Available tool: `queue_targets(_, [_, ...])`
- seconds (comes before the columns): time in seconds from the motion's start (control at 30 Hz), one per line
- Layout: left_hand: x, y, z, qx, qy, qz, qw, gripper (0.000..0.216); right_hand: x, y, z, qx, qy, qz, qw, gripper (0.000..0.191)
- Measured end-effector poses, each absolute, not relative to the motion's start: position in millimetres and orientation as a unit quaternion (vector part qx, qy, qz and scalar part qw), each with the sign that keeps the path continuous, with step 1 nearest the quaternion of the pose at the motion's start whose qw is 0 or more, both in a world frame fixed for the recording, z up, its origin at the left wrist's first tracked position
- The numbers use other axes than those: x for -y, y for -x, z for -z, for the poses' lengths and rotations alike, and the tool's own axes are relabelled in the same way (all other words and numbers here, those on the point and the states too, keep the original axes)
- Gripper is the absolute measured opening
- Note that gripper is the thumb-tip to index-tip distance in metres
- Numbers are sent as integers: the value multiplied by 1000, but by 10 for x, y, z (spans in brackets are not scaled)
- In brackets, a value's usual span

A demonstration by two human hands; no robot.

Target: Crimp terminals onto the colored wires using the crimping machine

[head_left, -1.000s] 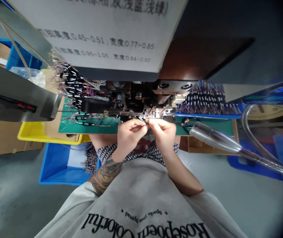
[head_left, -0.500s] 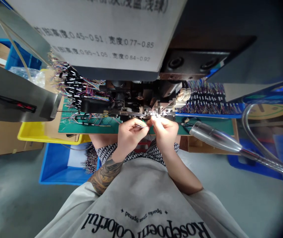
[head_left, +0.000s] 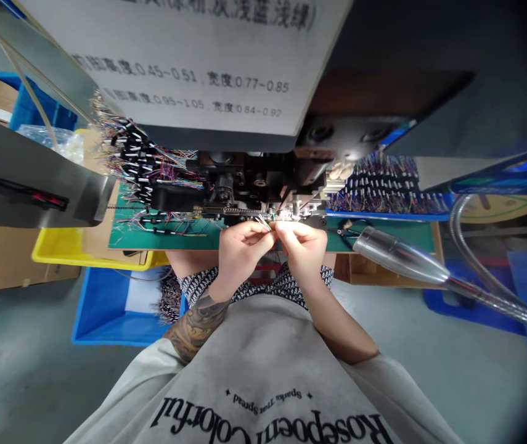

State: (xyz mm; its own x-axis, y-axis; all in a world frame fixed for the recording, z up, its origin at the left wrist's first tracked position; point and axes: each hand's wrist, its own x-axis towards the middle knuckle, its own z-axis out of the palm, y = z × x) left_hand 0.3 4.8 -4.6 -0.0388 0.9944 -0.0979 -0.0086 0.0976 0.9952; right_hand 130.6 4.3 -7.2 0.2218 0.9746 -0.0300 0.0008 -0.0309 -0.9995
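While both hands meet at the near edge of the surface (head_left: 161, 233), I see my left hand (head_left: 240, 250) and right hand (head_left: 302, 246) pinching one small bunch of thin wires (head_left: 263, 221). The fingers are narrowed onto it, and its pale ends lie just at the tooling of the one crimping press (head_left: 254, 185). One gooseneck lamp (head_left: 397, 256) reaches in from the right. Two heaps of coloured leads flank the press, the left heap (head_left: 136, 163) and the right heap (head_left: 383, 182). One printed sheet (head_left: 189, 61) hangs above. Against half a second ago, the press's two-bolt block (head_left: 346, 132) sits lower and blurred, and my right hand is slightly nearer my left.
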Motion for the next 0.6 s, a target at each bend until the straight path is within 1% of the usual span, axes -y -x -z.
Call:
queue_targets(0.1, [-49,-10,41,-528,-460,-483,526,14,-32,-1316,45,446,558,-433,549,24])
queue_targets(0.2, [-51,-24,27,-519,-455,-488,534,16,-45,-1320,11,440,571,-409,560,36])
queue_targets(0.27, [-56,-34,23,-515,-456,-494,532,19,-62,-1320,8,437,575,-405,561,41])
queue_targets(0.43, [-68,-27,27,-511,-468,-499,521,19,-88,-1313,70,425,577,-429,549,31])
queue_targets(0.6, [-63,11,31,-520,-475,-493,511,16,-89,-1311,74,425,582,-421,551,37])
